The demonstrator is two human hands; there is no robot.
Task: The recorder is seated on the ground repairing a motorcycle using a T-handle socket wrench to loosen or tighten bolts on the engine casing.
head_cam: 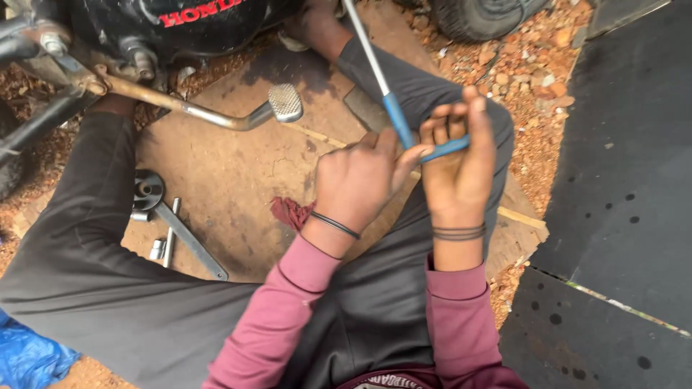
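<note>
Head view, left to right: a grey steel ratchet wrench with a round socket end (155,209) and small silver sockets (157,248) lie on the brown wooden board (231,173), under the bent chrome foot pedal with a cross-hatched pad (285,102) of the black motorcycle (180,21); a crumpled dark red rag (290,212) sits just beside the left hand (360,180). That hand's grip pinches the blue-handled, silver-shafted pliers-like tool (400,122) where the handles meet, fingers pressed together. The right hand (458,169) curls its fingers around the lower blue handle (palm turned up), closed on it. To work this well, I judge both hands should keep the handles steady and aligned, squeezing evenly so the long shaft does not swing toward the pedal.
</note>
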